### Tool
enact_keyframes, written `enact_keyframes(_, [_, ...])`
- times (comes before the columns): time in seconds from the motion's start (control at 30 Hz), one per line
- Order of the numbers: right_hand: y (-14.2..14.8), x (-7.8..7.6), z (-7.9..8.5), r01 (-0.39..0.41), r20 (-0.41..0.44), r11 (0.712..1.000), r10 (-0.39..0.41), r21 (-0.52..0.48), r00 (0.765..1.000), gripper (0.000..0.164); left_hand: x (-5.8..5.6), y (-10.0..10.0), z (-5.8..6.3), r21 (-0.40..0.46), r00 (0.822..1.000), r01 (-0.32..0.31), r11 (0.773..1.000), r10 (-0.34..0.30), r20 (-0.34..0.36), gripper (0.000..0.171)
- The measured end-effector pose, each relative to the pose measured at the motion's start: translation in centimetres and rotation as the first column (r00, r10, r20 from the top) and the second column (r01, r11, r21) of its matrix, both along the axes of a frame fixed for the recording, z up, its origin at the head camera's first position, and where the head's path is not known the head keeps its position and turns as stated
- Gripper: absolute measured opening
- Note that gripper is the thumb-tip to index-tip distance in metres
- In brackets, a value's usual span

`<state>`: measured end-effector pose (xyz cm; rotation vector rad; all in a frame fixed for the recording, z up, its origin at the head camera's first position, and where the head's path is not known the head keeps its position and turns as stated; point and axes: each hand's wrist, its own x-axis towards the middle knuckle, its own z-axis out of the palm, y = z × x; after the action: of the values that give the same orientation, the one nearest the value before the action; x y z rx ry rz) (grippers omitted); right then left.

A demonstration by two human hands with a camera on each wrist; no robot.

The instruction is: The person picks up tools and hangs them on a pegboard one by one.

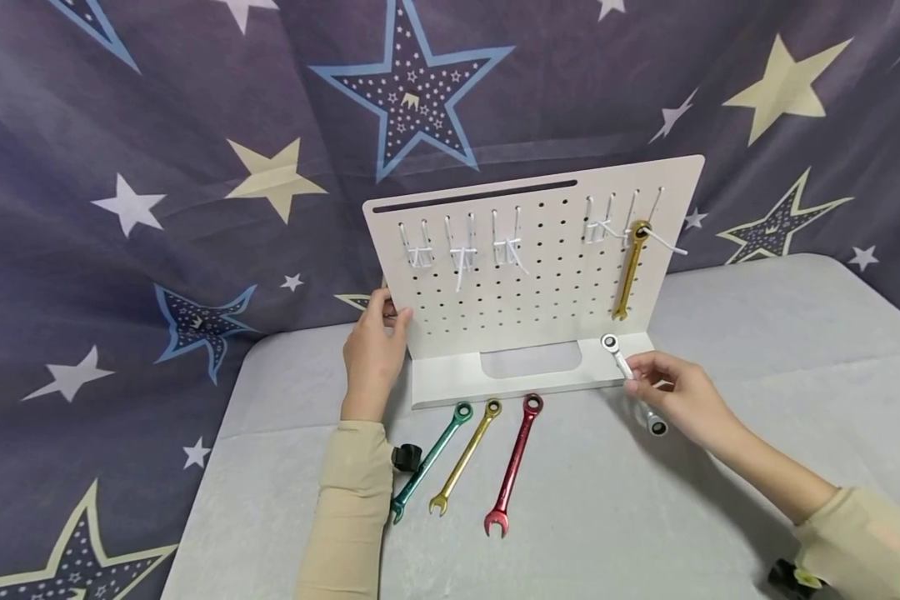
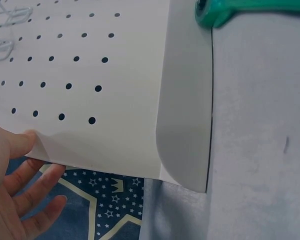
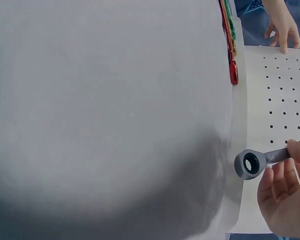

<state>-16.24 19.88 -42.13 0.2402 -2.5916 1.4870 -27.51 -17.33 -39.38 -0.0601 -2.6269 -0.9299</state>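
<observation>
A white pegboard [image 1: 487, 300] stands upright on its base at the back of the table. My left hand [image 1: 375, 350] grips its left edge, the thumb on the front face and the fingers behind, as the left wrist view [image 2: 20, 185] shows. My right hand [image 1: 682, 392] pinches a silver double-ended ratchet wrench [image 1: 621, 360] by its middle, in front of the board's right end. In the right wrist view one ring end of that wrench [image 3: 250, 165] is near the camera. A gold wrench [image 1: 630, 271] hangs by its ring from a hook at the board's right.
On the table in front of the board lie a green wrench [image 1: 431, 462], a smaller gold wrench [image 1: 467, 457] and a red wrench [image 1: 515, 467]. Several white wire hooks [image 1: 462, 254] stick out of the board. A star-patterned cloth [image 1: 270, 75] hangs behind.
</observation>
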Motion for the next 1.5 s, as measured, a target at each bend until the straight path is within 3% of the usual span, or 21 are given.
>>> enact_keyframes(0.73, [-1.1,-0.3,2.8,0.125,-0.012,0.989,-0.126,-0.076,0.992,0.029,-0.5,-0.3,-0.2,-0.003,0.999,0.041,0.999,-0.041,0.001,0.033])
enact_keyframes(1.03, [-1.6,-1.0,3.8,0.053,-0.039,0.981,-0.062,-0.188,0.997,0.024,-0.5,-0.2,-0.4,-0.001,0.999,0.030,1.000,-0.030,0.010,0.032])
enact_keyframes(1.2, [-1.8,-1.6,4.1,0.018,-0.060,0.943,-0.040,-0.332,0.997,0.019,-0.5,-0.1,-0.4,-0.002,1.000,0.030,1.000,-0.030,0.011,0.032])
enact_keyframes(1.5, [-1.6,-2.7,5.0,-0.001,-0.118,0.856,-0.070,-0.517,0.991,0.029,-0.4,-0.1,-0.3,0.021,0.999,0.043,0.999,-0.042,-0.010,0.032])
